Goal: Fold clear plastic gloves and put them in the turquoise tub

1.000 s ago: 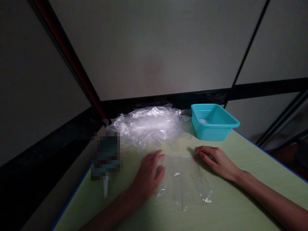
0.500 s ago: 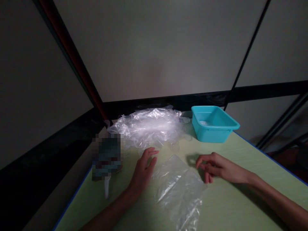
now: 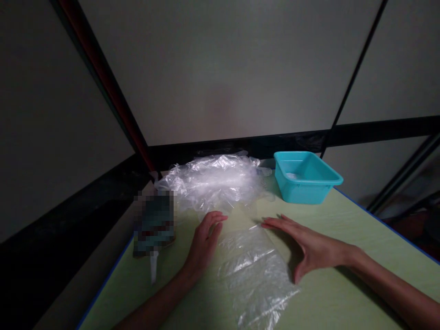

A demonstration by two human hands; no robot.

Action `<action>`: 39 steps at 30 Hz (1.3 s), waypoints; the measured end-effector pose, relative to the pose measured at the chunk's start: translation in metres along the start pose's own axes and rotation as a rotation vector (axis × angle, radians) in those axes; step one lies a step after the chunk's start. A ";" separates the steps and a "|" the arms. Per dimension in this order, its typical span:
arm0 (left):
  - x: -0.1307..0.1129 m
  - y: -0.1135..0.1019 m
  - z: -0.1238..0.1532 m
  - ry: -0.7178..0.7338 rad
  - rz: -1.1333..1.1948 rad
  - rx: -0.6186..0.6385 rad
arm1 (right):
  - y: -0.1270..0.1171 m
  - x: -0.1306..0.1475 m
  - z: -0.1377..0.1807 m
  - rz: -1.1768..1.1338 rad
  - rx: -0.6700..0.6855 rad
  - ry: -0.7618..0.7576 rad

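A clear plastic bag (image 3: 257, 270) lies flat and slightly wrinkled on the pale green table (image 3: 337, 293), between my hands. My left hand (image 3: 204, 240) hovers by its upper left corner, fingers curved and thumb apart, holding nothing. On the other side my right hand (image 3: 302, 245) spreads wide, thumb and fingers far apart around the bag's right edge. Its fingertips are close to the top right corner; whether they touch the plastic I cannot tell. Behind the hands is a crumpled heap of clear plastic bags (image 3: 220, 178).
A turquoise basin (image 3: 305, 192) stands at the back right, with something pale inside. At the left edge is a dark, blurred-out object (image 3: 156, 224) with a white strip (image 3: 153, 268) beside it. Light panels (image 3: 220, 91) rise behind the table.
My right hand has opened from a loose curl, its fingers reaching left and its thumb dropping. The bag's right side has shifted a little downward. My left hand has barely moved.
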State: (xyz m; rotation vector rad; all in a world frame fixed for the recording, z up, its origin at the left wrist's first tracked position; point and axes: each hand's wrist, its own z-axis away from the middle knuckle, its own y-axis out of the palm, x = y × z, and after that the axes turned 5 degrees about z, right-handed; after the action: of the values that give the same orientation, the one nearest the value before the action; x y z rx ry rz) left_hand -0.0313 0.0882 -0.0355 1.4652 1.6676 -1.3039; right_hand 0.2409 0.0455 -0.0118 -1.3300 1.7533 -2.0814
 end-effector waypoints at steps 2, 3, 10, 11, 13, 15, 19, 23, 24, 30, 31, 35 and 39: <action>-0.001 0.000 0.000 0.000 0.003 -0.002 | 0.003 -0.004 0.000 0.053 0.058 0.004; -0.001 0.001 0.000 -0.002 0.005 -0.001 | 0.004 -0.005 0.000 0.068 0.074 0.004; -0.004 0.002 -0.001 -0.017 0.029 0.014 | 0.001 0.000 -0.003 0.092 0.121 -0.002; -0.005 0.002 -0.001 -0.021 0.029 0.014 | 0.001 0.001 -0.003 0.092 0.122 -0.002; -0.006 0.002 -0.001 -0.027 0.029 0.007 | 0.000 0.002 -0.003 0.092 0.127 0.002; -0.006 0.001 0.000 -0.025 0.032 0.007 | -0.001 0.002 -0.003 0.098 0.133 0.007; -0.005 0.001 0.000 -0.026 0.036 0.021 | 0.000 0.000 -0.003 0.106 0.133 0.011; -0.006 0.001 -0.001 -0.015 0.011 0.025 | -0.001 -0.004 -0.001 0.098 0.119 0.016; -0.006 0.001 -0.001 -0.014 0.007 0.026 | -0.002 -0.006 0.000 0.098 0.115 0.022; -0.006 0.001 0.000 -0.015 0.006 0.027 | -0.008 -0.019 0.009 0.076 0.073 0.110; -0.006 0.001 0.000 -0.017 0.007 0.026 | -0.009 -0.020 0.010 0.070 0.069 0.120; -0.005 0.001 -0.001 -0.027 0.017 0.028 | -0.012 -0.024 0.013 0.036 0.045 0.135; -0.007 0.001 -0.001 -0.037 0.020 0.027 | -0.013 -0.019 0.011 -0.022 -0.064 0.102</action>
State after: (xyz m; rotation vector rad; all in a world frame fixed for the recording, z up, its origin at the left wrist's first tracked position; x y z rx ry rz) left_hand -0.0282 0.0867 -0.0296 1.4611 1.6133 -1.3393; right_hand 0.2652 0.0528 -0.0118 -1.2859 1.8693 -2.1579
